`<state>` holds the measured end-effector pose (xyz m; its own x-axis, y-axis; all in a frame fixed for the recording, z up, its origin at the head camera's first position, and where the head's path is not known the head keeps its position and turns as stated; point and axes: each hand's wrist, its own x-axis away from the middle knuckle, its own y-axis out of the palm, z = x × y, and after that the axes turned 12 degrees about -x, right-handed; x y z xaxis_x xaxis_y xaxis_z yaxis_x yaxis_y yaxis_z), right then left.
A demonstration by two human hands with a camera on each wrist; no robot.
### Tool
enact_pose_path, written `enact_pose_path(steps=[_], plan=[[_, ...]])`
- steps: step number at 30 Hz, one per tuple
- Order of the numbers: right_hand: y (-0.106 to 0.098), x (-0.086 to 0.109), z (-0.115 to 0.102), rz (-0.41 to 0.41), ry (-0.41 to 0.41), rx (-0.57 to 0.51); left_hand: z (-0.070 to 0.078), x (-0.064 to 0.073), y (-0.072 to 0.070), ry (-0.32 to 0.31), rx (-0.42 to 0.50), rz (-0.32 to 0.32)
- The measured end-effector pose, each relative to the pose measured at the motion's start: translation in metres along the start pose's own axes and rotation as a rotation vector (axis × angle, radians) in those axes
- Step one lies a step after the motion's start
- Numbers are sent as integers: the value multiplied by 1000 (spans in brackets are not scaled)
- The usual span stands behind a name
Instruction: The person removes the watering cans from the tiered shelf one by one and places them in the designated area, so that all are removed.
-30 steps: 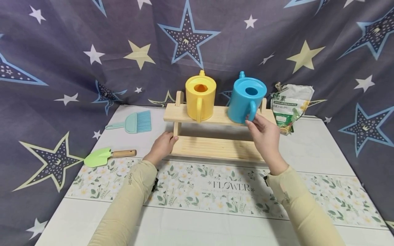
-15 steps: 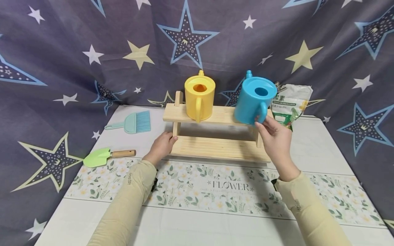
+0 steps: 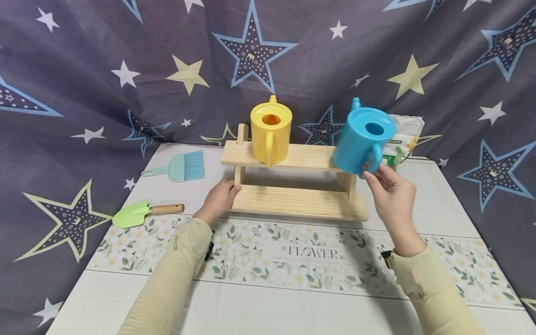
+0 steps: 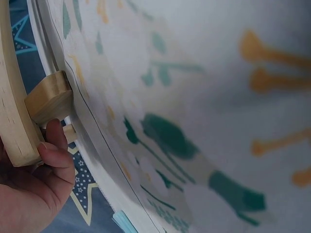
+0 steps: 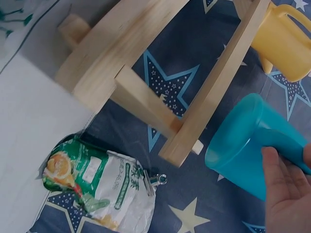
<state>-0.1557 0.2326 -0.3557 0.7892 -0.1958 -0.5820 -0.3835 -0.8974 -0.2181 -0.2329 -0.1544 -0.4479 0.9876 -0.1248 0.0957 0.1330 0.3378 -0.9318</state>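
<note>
A blue watering can [image 3: 360,142] hangs slightly tilted at the right end of the two-tier wooden shelf [image 3: 293,202]. My right hand [image 3: 395,195] grips its handle, and in the right wrist view the can's base [image 5: 233,131] is apart from the upper board. My left hand [image 3: 219,197] holds the left end of the lower board; the left wrist view shows its fingers [image 4: 58,155] curled round the board's end [image 4: 19,121]. On the upper board stands a yellow watering can [image 3: 271,132], handle toward me.
Left of the shelf lie a teal hand brush [image 3: 180,167] and a green trowel [image 3: 134,214] with a wooden handle. A white and green bag [image 5: 102,184], closed with a metal clip [image 5: 158,179], stands behind the blue can at right. A star-patterned cloth [image 3: 125,37] hangs behind.
The blue watering can has come up off the upper board and moved right with my right hand, now covering more of the bag. My left hand stays on the shelf.
</note>
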Motion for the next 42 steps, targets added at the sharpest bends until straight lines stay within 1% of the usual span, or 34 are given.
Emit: enact_pose_path(steps=[12, 26, 32, 42], plan=[[-24, 6, 0, 50, 44, 45, 0, 1, -1, 14, -1, 10], [-50, 13, 13, 125, 103, 111, 1, 1, 0, 31, -4, 7], [-59, 18, 15, 146, 148, 136, 0, 1, 1, 37, -9, 13], [-73, 28, 28, 151, 142, 181, 0, 2, 0, 28, 1, 9]])
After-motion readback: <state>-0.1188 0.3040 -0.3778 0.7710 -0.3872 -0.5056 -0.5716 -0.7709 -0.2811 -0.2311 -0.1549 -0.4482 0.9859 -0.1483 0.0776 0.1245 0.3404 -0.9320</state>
